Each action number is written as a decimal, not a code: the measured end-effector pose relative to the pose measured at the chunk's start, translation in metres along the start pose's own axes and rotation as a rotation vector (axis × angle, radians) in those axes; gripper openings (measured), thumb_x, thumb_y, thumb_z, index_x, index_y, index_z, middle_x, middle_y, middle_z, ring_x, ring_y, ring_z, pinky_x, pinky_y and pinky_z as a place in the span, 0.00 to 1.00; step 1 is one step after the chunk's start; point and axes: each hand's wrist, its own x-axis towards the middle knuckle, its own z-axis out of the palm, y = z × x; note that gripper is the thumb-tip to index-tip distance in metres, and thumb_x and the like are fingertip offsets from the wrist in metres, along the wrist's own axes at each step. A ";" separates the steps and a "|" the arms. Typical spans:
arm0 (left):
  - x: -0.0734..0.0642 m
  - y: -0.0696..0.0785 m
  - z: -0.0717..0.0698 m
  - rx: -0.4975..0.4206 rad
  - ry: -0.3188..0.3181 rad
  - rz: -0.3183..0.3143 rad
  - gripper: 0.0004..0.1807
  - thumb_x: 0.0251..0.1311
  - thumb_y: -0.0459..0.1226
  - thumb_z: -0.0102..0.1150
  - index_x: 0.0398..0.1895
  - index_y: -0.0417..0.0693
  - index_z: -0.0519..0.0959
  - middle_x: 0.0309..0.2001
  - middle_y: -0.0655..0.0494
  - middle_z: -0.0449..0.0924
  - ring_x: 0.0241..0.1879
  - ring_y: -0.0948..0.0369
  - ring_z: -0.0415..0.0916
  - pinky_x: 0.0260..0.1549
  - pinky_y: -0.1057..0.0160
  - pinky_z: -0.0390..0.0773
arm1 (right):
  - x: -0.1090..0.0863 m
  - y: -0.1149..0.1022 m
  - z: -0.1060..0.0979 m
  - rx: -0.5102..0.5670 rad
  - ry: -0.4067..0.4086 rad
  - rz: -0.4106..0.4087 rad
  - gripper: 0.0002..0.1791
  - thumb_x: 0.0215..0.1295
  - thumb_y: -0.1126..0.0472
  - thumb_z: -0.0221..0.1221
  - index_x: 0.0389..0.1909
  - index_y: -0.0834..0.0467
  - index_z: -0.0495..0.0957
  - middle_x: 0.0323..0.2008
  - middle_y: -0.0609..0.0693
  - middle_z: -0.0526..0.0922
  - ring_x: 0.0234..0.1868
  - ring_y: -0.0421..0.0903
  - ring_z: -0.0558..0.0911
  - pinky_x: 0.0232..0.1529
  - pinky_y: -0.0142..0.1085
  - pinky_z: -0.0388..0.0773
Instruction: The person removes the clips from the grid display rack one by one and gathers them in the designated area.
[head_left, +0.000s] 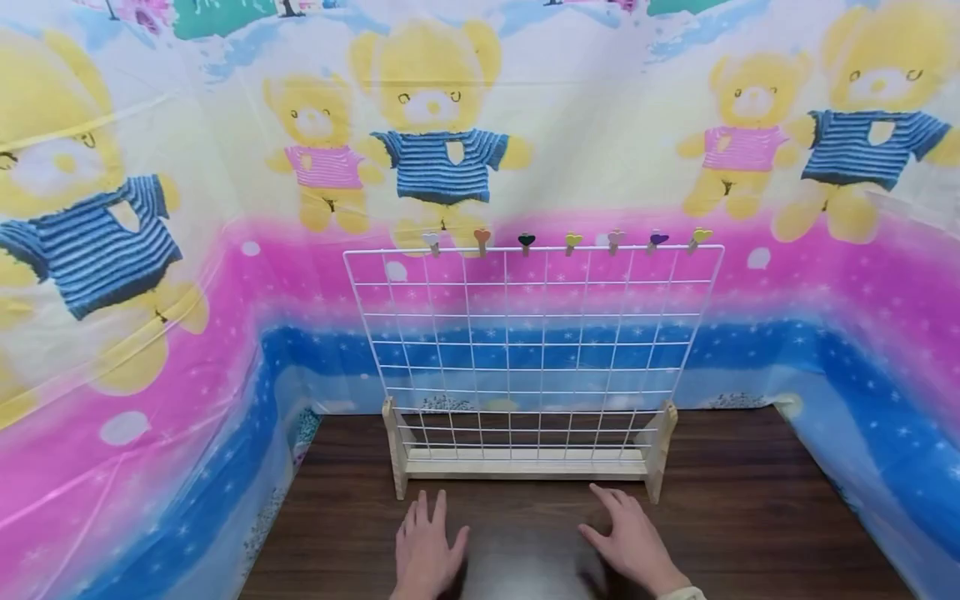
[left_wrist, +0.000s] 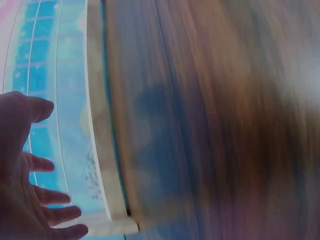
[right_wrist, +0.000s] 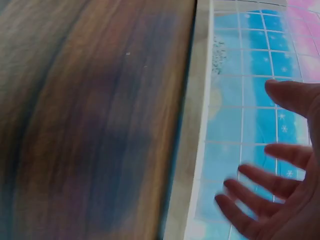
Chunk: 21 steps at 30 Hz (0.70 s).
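Left hand (head_left: 427, 543) and right hand (head_left: 632, 540), fingers spread, neither holding anything, stationed just in front of the rack (head_left: 507, 343), one toward each end. Rack: upright on the table (head_left: 337, 475), white wire on a wooden base (head_left: 525, 472), seven clips (head_left: 527, 240) along its top edge; judged stiff and fairly light, wire likely to flex slightly, best hold low on the two posts (head_left: 660, 454), clips liable to be knocked askew. Hard to make out: how wire seats in the posts; table blurred in both wrist views; forearms cut off by the head view's lower edge.
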 end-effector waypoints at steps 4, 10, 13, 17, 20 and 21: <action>0.008 -0.020 -0.014 -0.003 0.026 -0.023 0.33 0.59 0.51 0.57 0.61 0.38 0.69 0.58 0.34 0.68 0.55 0.40 0.68 0.48 0.40 0.69 | 0.010 -0.010 -0.003 0.100 0.038 -0.087 0.28 0.54 0.55 0.68 0.57 0.55 0.75 0.47 0.49 0.79 0.45 0.47 0.79 0.43 0.43 0.77; 0.029 -0.046 -0.039 -0.037 -0.009 -0.108 0.31 0.62 0.50 0.54 0.59 0.36 0.70 0.55 0.35 0.72 0.53 0.42 0.70 0.47 0.41 0.70 | 0.028 -0.030 -0.019 0.238 0.055 -0.242 0.24 0.54 0.61 0.68 0.53 0.57 0.77 0.44 0.48 0.81 0.43 0.45 0.80 0.39 0.37 0.78; 0.039 -0.054 -0.049 -0.050 -0.001 -0.119 0.31 0.63 0.50 0.53 0.59 0.34 0.70 0.55 0.34 0.72 0.52 0.42 0.71 0.47 0.42 0.70 | 0.037 -0.039 -0.029 0.243 0.049 -0.272 0.23 0.56 0.59 0.67 0.54 0.57 0.77 0.43 0.48 0.82 0.42 0.44 0.80 0.39 0.36 0.78; 0.052 -0.062 -0.062 -0.078 0.035 -0.103 0.34 0.62 0.48 0.55 0.62 0.31 0.65 0.56 0.31 0.69 0.53 0.40 0.70 0.47 0.42 0.71 | 0.050 -0.054 -0.044 0.247 0.045 -0.320 0.23 0.56 0.59 0.67 0.54 0.56 0.76 0.43 0.48 0.82 0.42 0.43 0.80 0.39 0.37 0.78; 0.063 -0.064 -0.072 -0.123 0.061 -0.091 0.37 0.62 0.46 0.55 0.65 0.29 0.59 0.59 0.29 0.65 0.56 0.38 0.67 0.49 0.41 0.69 | 0.060 -0.068 -0.057 0.235 0.051 -0.366 0.23 0.57 0.57 0.67 0.54 0.56 0.76 0.42 0.48 0.82 0.40 0.43 0.80 0.39 0.39 0.78; 0.067 -0.064 -0.075 -0.141 0.068 -0.089 0.38 0.62 0.46 0.55 0.67 0.29 0.57 0.60 0.29 0.64 0.57 0.38 0.66 0.51 0.41 0.68 | 0.063 -0.073 -0.062 0.227 0.048 -0.375 0.23 0.57 0.56 0.66 0.54 0.56 0.76 0.42 0.47 0.82 0.40 0.42 0.80 0.40 0.39 0.78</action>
